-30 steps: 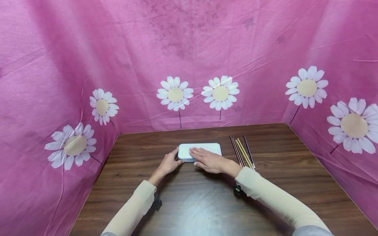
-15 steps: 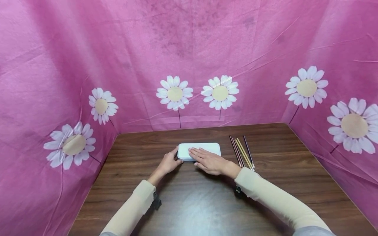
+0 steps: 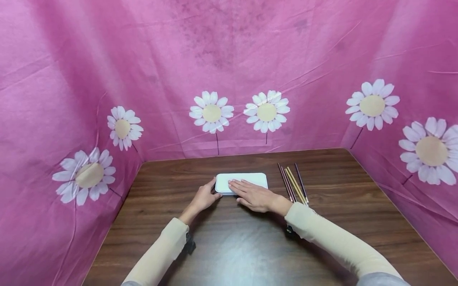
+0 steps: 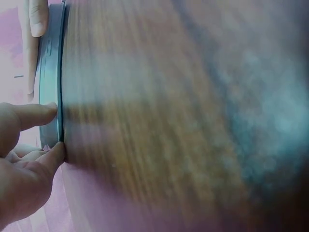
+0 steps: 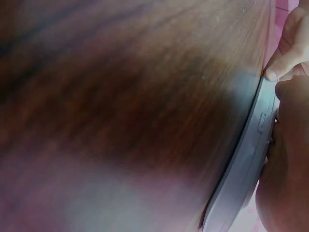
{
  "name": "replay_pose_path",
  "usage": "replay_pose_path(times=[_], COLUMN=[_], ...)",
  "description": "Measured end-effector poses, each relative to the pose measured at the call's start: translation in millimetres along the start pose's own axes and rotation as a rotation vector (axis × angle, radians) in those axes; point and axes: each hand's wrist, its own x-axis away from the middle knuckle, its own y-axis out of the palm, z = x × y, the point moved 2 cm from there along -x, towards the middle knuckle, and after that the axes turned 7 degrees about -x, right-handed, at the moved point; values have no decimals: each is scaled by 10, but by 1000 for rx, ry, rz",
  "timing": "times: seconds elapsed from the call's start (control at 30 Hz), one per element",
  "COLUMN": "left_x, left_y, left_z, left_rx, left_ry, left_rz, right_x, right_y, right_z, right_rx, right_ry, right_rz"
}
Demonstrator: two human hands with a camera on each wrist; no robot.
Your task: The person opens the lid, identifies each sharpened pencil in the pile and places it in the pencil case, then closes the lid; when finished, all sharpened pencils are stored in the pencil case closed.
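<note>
A flat white pencil case (image 3: 222,181) with rounded corners lies closed on the wooden table, its long side facing me. My left hand (image 3: 204,197) holds its left end, the thumb at the front side and the fingers around the end. In the left wrist view, thumb and fingertips touch the grey side wall of the case (image 4: 50,72). Across the lid's right half lies my right hand (image 3: 253,197), fingers straight and together, hiding part of it. In the right wrist view, a small catch-like mark shows on the side of the case (image 5: 244,159).
Several pencils (image 3: 294,183), dark red, gold and dark purple, lie loosely side by side to the right of the case, near my right wrist. The brown wooden table (image 3: 236,246) ends at a pink cloth (image 3: 236,47) with daisies, which hangs behind and on both sides.
</note>
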Motion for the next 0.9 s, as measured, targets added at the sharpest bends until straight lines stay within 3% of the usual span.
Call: replay_pose_path(times=[0.23,0.33,0.53,0.7,0.9], left_x=[-25,-20,25,55,114], left_y=[9,4,-17,-58,-235], left_z=[6,9,18,43,2], left_rx=[11,25,44,103,130], left_ry=[7,8,7,23,55], left_rz=[-9,-14,-38,-56,-83], right_x=[-4,-8,70,336,863], right_y=[-42,-109,-355,-706,-1070], right_z=[0,-13,43,208,490], right_rx=[-24,-86,-207,-214,-194], right_ry=[9,32,138,240,380], right_rz=[-6,6,120,223,299])
